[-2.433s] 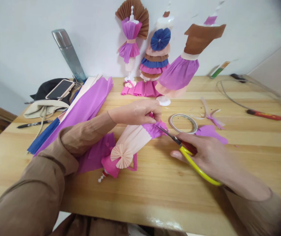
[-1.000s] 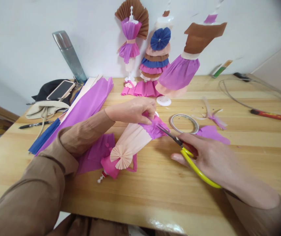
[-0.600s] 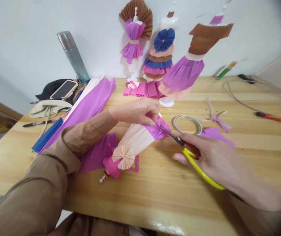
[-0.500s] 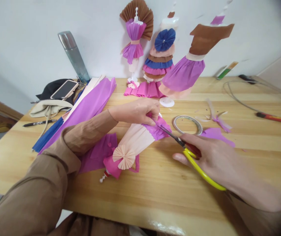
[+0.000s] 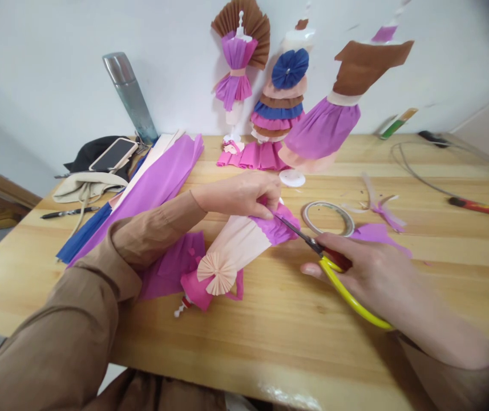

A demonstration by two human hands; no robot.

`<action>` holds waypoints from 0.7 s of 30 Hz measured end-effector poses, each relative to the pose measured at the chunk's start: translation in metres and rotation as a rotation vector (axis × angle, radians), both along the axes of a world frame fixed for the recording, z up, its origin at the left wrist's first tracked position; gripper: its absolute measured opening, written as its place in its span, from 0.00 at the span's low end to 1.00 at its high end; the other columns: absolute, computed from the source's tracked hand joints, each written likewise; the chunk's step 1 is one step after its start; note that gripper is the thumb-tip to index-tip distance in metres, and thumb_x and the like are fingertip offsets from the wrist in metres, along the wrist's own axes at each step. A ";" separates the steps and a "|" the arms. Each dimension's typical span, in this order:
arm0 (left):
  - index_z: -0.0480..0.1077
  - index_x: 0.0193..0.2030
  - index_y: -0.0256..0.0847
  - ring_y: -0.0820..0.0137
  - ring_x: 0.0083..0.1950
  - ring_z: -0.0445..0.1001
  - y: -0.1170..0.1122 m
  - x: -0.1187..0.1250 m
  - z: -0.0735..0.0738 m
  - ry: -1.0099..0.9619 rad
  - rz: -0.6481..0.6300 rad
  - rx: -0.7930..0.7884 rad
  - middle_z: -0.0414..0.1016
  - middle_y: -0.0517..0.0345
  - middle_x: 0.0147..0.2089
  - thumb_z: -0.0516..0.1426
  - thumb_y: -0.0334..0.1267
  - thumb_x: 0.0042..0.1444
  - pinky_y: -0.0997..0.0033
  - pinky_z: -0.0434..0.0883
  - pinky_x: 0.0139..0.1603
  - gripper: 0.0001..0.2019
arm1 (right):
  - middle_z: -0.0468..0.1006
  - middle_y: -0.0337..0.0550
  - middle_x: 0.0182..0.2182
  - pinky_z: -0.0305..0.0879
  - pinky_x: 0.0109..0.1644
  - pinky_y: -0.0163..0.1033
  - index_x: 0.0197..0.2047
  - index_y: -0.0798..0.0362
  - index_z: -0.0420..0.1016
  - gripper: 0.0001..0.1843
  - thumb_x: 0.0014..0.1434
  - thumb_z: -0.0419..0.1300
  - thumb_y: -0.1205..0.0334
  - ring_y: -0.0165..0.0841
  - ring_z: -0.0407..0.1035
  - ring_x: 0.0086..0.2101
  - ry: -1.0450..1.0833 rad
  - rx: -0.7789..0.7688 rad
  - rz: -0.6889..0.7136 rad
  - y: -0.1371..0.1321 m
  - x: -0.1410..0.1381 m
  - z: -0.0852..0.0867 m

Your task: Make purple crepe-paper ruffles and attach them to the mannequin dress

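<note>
A small dress form in a paper dress (image 5: 238, 240) lies on the table, its neck knob toward me. The dress has a pink bodice, a pleated peach bow (image 5: 217, 274), a cream skirt and a purple ruffled hem (image 5: 282, 225). My left hand (image 5: 246, 194) pinches the hem's paper at the far end, fingers closed. In my right hand (image 5: 372, 279) are yellow-handled scissors (image 5: 347, 297). Their dark blades point at the purple hem beside my left fingertips and look nearly closed. Whether paper lies between the blades I cannot tell.
A tape roll (image 5: 328, 219) lies near the scissors, with purple scraps (image 5: 379, 235) to its right. Three dressed forms stand behind, one with a brown top (image 5: 368, 68). At left are purple crepe paper (image 5: 154, 188), a phone (image 5: 113, 154) and a thermos (image 5: 130, 97). A red-handled tool (image 5: 481, 207) lies right.
The whole view has shifted slightly. Both hands, the scissors and the dress form keep nearly the same places relative to each other.
</note>
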State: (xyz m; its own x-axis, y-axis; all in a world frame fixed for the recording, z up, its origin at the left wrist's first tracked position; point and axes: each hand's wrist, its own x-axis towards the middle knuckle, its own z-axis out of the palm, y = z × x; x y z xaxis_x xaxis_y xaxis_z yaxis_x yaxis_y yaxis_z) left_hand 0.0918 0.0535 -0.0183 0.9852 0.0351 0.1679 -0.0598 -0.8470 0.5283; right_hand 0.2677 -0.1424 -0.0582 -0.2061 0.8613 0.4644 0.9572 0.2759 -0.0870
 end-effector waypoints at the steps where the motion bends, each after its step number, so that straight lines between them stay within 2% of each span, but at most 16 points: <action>1: 0.73 0.26 0.38 0.72 0.38 0.71 0.000 0.000 0.000 0.000 0.000 -0.005 0.77 0.55 0.37 0.60 0.26 0.51 0.71 0.66 0.41 0.06 | 0.66 0.33 0.11 0.52 0.14 0.33 0.38 0.54 0.80 0.36 0.66 0.43 0.34 0.31 0.63 0.11 -0.001 0.003 0.001 0.000 0.000 -0.001; 9: 0.72 0.26 0.38 0.71 0.39 0.71 0.001 0.000 -0.001 0.007 0.013 -0.006 0.77 0.55 0.37 0.60 0.27 0.51 0.70 0.66 0.41 0.05 | 0.71 0.39 0.13 0.52 0.16 0.34 0.38 0.53 0.83 0.39 0.64 0.43 0.30 0.34 0.66 0.13 0.058 -0.051 -0.060 -0.001 0.003 -0.005; 13: 0.74 0.29 0.38 0.72 0.38 0.70 0.002 -0.002 0.001 0.017 0.021 -0.014 0.77 0.55 0.36 0.62 0.30 0.51 0.71 0.65 0.41 0.02 | 0.71 0.40 0.12 0.52 0.16 0.34 0.37 0.54 0.83 0.40 0.61 0.45 0.28 0.33 0.65 0.13 0.128 -0.078 -0.070 -0.001 0.003 -0.007; 17: 0.75 0.30 0.38 0.70 0.40 0.71 0.004 -0.004 0.002 0.012 0.034 -0.018 0.77 0.53 0.40 0.64 0.32 0.49 0.69 0.66 0.43 0.02 | 0.68 0.37 0.12 0.53 0.17 0.33 0.31 0.55 0.80 0.39 0.61 0.46 0.28 0.31 0.63 0.13 0.183 -0.125 -0.050 -0.003 0.004 -0.008; 21: 0.74 0.27 0.38 0.71 0.40 0.72 0.005 -0.003 0.001 0.011 0.019 -0.044 0.76 0.54 0.40 0.62 0.29 0.49 0.69 0.67 0.44 0.03 | 0.65 0.36 0.12 0.52 0.18 0.33 0.28 0.53 0.75 0.37 0.60 0.46 0.27 0.30 0.61 0.14 0.231 -0.234 -0.075 -0.004 0.003 -0.005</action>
State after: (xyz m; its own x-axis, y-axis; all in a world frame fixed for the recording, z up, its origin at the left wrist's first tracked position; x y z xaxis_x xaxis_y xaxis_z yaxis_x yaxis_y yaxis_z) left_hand 0.0885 0.0586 -0.0176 0.9861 0.0606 0.1550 -0.0383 -0.8236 0.5659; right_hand 0.2703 -0.1461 -0.0631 -0.0500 0.9589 0.2794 0.9216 0.1521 -0.3571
